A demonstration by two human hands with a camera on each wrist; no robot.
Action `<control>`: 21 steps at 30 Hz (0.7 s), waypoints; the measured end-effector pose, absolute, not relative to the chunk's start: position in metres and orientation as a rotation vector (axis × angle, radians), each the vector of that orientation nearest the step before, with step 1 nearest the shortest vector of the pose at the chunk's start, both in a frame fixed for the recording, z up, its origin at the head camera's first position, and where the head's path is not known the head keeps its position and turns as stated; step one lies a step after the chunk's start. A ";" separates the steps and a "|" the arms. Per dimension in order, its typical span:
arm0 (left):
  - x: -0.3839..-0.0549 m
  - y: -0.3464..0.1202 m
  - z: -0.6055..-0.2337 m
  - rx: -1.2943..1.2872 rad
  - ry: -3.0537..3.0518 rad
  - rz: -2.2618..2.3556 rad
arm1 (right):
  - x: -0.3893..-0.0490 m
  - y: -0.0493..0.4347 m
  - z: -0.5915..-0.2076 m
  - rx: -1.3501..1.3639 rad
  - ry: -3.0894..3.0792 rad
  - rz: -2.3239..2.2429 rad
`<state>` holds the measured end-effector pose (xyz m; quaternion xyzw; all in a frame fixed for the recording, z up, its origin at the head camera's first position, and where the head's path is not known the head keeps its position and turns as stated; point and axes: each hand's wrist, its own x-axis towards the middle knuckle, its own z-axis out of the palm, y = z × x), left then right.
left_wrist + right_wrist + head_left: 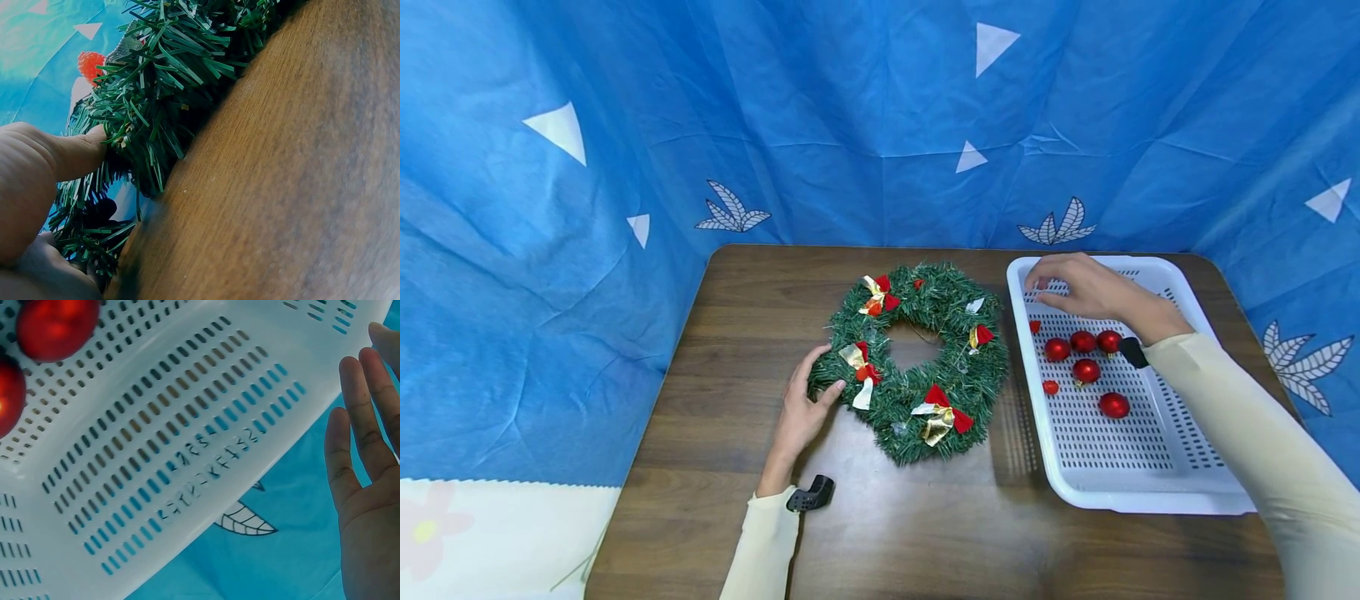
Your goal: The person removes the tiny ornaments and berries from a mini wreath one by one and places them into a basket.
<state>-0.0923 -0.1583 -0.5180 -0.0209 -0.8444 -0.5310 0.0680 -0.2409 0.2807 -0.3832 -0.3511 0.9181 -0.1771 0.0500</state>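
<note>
A green Christmas wreath [981, 383], trimmed with red, gold and white bows, lies on the wooden table. My left hand [802, 408] grips its left edge. In the left wrist view the thumb [84, 153] presses into the green tinsel, and the other fingers are partly hidden by the wreath. My right hand [1086, 287] is over the far left part of a white plastic basket [1120, 479], fingers loosely bent. The right wrist view shows fingers [362, 412] spread and holding nothing visible. Shiny red baubles [1114, 406] lie in the basket, several grouped near its middle.
Small red berries [1050, 387] lie near the basket's left wall. The brown table [715, 417] extends left of and in front of the wreath. A blue curtain [865, 125] with white triangles and leaf prints hangs behind and at both sides.
</note>
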 end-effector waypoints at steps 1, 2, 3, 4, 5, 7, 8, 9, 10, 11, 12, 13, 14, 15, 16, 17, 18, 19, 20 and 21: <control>-0.092 -0.158 -0.518 -0.062 -2.543 -1.599 | -0.242 0.280 -0.383 -1.079 2.795 -0.545; -0.092 -0.158 -0.518 -0.061 -2.543 -1.599 | -0.242 0.278 -0.383 -1.091 2.796 -0.548; -0.093 -0.158 -0.518 -0.060 -2.542 -1.599 | -0.242 0.277 -0.382 -1.105 2.797 -0.550; -0.093 -0.158 -0.518 -0.059 -2.543 -1.598 | -0.243 0.276 -0.382 -1.120 2.800 -0.551; -0.092 -0.158 -0.518 -0.059 -2.542 -1.598 | -0.243 0.275 -0.382 -1.136 2.802 -0.555; -0.092 -0.158 -0.519 -0.059 -2.542 -1.599 | -0.245 0.272 -0.381 -1.178 2.809 -0.549; -0.092 -0.158 -0.519 -0.060 -2.542 -1.600 | -0.245 0.270 -0.380 -1.196 2.813 -0.545; -0.092 -0.158 -0.519 -0.061 -2.542 -1.600 | -0.246 0.269 -0.379 -1.212 2.816 -0.540; -0.092 -0.158 -0.519 -0.062 -2.542 -1.601 | -0.247 0.267 -0.378 -1.226 2.816 -0.539; -0.092 -0.158 -0.519 -0.062 -2.542 -1.601 | -0.248 0.265 -0.377 -1.234 2.815 -0.536; -0.092 -0.158 -0.519 -0.063 -2.541 -1.603 | -0.249 0.263 -0.376 -1.238 2.812 -0.532; -0.092 -0.157 -0.519 -0.063 -2.540 -1.606 | -0.250 0.261 -0.374 -1.238 2.809 -0.528; -0.092 -0.157 -0.519 -0.064 -2.538 -1.606 | -0.251 0.259 -0.373 -1.233 2.805 -0.525; -0.092 -0.157 -0.519 -0.065 -2.538 -1.607 | -0.251 0.257 -0.372 -1.227 2.802 -0.518; -0.092 -0.157 -0.519 -0.064 -2.538 -1.606 | -0.252 0.256 -0.371 -1.223 2.798 -0.511; -0.092 -0.157 -0.519 -0.063 -2.539 -1.606 | -0.253 0.254 -0.370 -1.219 2.795 -0.504; -0.092 -0.157 -0.520 -0.065 -2.537 -1.606 | -0.254 0.252 -0.370 -1.220 2.793 -0.497; -0.093 -0.158 -0.520 -0.065 -2.537 -1.604 | -0.254 0.251 -0.369 -1.224 2.791 -0.492; -0.093 -0.158 -0.520 -0.066 -2.538 -1.601 | -0.255 0.249 -0.369 -1.227 2.788 -0.493; -0.093 -0.158 -0.520 -0.068 -2.537 -1.600 | -0.255 0.247 -0.369 -1.232 2.786 -0.494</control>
